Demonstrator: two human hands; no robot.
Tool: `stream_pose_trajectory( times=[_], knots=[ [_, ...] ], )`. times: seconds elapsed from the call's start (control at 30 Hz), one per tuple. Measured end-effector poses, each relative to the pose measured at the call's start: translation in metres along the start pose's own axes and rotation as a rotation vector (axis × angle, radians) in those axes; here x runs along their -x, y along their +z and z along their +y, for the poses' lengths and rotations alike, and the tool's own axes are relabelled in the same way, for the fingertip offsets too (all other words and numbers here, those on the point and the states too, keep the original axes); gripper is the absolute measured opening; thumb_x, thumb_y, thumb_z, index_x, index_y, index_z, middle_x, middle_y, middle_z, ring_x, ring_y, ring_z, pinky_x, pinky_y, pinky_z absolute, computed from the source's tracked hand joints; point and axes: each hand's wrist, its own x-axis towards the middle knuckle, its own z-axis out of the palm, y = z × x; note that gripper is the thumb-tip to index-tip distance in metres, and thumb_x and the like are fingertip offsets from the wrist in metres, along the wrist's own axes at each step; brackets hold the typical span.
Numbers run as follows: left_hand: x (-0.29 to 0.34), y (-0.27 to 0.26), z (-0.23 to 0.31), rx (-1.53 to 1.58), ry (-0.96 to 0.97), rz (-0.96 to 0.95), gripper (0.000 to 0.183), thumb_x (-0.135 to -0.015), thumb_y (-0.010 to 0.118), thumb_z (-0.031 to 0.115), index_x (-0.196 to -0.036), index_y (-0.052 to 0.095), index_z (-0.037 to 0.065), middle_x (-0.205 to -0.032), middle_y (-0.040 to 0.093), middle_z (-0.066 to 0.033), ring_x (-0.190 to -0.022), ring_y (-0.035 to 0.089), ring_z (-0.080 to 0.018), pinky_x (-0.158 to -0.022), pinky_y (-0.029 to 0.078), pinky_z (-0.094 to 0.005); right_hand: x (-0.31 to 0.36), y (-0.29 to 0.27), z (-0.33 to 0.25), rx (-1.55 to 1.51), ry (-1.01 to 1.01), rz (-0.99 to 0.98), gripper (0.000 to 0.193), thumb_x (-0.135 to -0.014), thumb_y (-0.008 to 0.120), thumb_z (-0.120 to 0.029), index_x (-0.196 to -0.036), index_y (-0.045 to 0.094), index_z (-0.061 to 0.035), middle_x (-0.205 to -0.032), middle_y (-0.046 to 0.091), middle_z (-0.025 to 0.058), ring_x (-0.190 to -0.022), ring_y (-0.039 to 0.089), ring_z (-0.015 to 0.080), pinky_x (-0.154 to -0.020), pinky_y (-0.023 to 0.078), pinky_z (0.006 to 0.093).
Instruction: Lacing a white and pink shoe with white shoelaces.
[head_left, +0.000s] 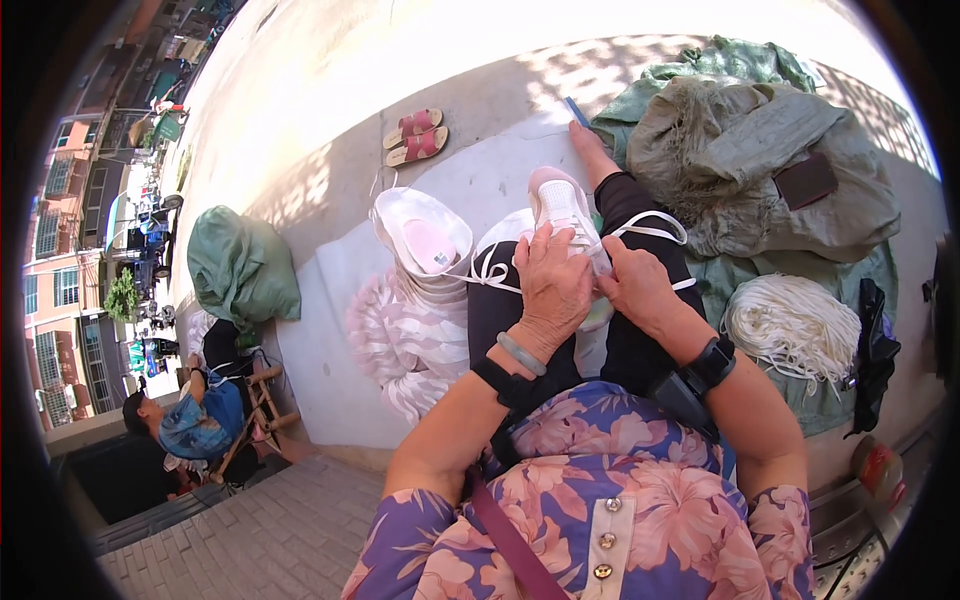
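A pink-and-white lace-up shoe [560, 203] rests on my lap between my thighs, its toe pointing away from me. My left hand [553, 287] lies over the lacing with bent fingers gripping it. From the right, my right hand [643, 287] grips the shoe's side, thumb on top; its other fingers are mostly hidden. White lace [492, 272] runs out to the left under my left hand, and another lace loop [660, 228] curves out on the right. Left of my knees, a stack of white shoe uppers [402, 207] stands against a heap of pink-and-white striped uppers [385, 340].
A bundle of white laces [790, 325] lies on green sacking at right. Behind it sits a large grey-green sack [720, 150] with a dark flat object [806, 181]. Red slippers [416, 148] lie ahead. At left are a green sack [240, 265] and a seated person [205, 420].
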Motion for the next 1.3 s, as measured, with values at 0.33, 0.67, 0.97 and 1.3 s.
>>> stream_pose_trajectory(
  times=[0.33, 0.67, 0.97, 1.3],
  knots=[
    [0.007, 0.024, 0.002, -0.061, -0.082, 0.03, 0.014, -0.071, 0.06, 0.014, -0.082, 0.063, 0.006, -0.118, 0.051, -0.0135, -0.116, 0.039, -0.0353, -0.094, 0.023, -0.0577, 0.007, 0.015, 0.0, 0.068, -0.1, 0.102, 0.014, -0.074, 0.054, -0.008, -0.085, 0.051, 0.0001, -0.076, 0.057, 0.0186, -0.071, 0.059, 0.0349, -0.064, 0.049, 0.0419],
    [-0.004, 0.017, 0.003, -0.086, 0.038, 0.019, 0.009, -0.068, 0.058, 0.011, -0.075, 0.06, 0.006, -0.119, 0.052, -0.0122, -0.116, 0.04, -0.0362, -0.096, 0.019, -0.0605, 0.002, 0.025, 0.019, -0.121, -0.15, 0.177, 0.008, -0.074, 0.051, -0.007, -0.079, 0.052, -0.0005, -0.077, 0.056, 0.0198, -0.075, 0.057, 0.0368, -0.068, 0.045, 0.0452],
    [0.085, -0.097, -0.062, -0.287, -0.183, -0.135, 0.003, -0.068, 0.06, 0.008, -0.071, 0.062, 0.007, -0.12, 0.05, -0.0126, -0.117, 0.039, -0.0356, -0.099, 0.018, -0.0554, 0.007, 0.025, 0.024, -0.109, -0.112, 0.178, 0.01, -0.076, 0.051, -0.009, -0.081, 0.052, -0.0003, -0.078, 0.055, 0.0203, -0.073, 0.057, 0.0371, -0.067, 0.045, 0.0451],
    [0.17, -0.1, -0.137, -0.498, -0.459, -0.254, 0.008, -0.069, 0.057, 0.012, -0.071, 0.063, 0.007, -0.109, 0.056, -0.0128, -0.098, 0.049, -0.0306, -0.084, 0.034, -0.0442, 0.007, 0.024, 0.019, -0.101, -0.119, 0.155, 0.012, -0.074, 0.05, -0.009, -0.081, 0.054, 0.0007, -0.077, 0.056, 0.0207, -0.075, 0.056, 0.0373, -0.07, 0.045, 0.0448]
  ],
)
